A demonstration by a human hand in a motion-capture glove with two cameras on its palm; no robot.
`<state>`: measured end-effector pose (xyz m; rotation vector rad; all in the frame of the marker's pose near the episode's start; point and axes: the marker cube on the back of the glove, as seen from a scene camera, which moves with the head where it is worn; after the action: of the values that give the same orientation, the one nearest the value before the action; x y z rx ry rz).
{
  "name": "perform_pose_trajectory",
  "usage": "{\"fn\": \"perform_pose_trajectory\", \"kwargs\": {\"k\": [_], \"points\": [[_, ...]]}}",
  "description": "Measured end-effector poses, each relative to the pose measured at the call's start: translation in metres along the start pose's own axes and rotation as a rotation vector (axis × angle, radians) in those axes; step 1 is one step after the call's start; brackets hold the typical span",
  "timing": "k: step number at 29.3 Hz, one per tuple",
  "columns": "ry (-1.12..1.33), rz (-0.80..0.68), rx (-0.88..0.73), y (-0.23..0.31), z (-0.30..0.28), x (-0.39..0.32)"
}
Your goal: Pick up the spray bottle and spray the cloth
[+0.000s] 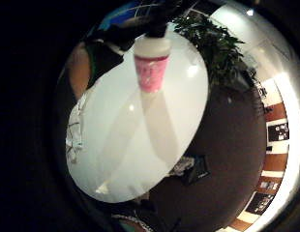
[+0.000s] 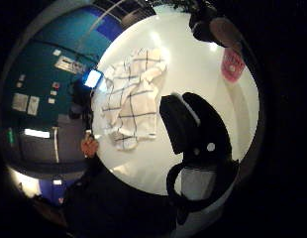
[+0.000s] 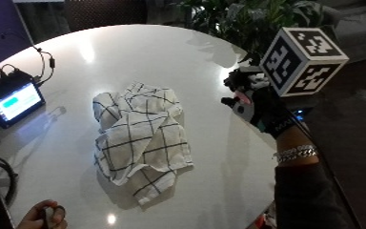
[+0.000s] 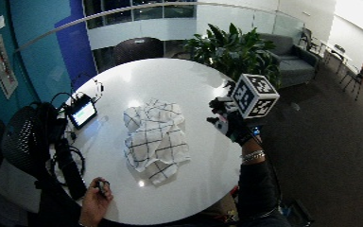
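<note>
Gloved right hand (image 3: 259, 102) at table's (image 3: 138, 52) 3 o'clock edge, fingers wrapped round pink spray bottle (image 1: 151, 65); checked cloth (image 3: 142, 140) crumpled at centre, well apart.

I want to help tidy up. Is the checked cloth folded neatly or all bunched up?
Bunched up. The checked cloth lies in a crumpled heap on the white table, with uneven folds and creases, not flat or squared.

We read no text anywhere. The spray bottle (image 1: 151, 65) by the right hand (image 3: 259, 102) carries a pink label with a print too blurred to make out. The small screen (image 3: 15, 101), well apart across the table (image 3: 170, 52), glows but stays illegible.
</note>
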<state>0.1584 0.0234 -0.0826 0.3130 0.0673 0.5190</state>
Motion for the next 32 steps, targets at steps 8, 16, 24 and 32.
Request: {"fn": "perform_pose_trajectory", "kwargs": {"k": [8,16,24,32], "points": [[0.067,0.049,0.154,-0.053,-0.036,0.021],[0.063,0.176,0.157,-0.082,-0.02,0.042],[-0.226,0.288,0.151,-0.083,0.021,0.063],[-0.506,0.366,0.203,-0.071,0.059,0.067]]}}
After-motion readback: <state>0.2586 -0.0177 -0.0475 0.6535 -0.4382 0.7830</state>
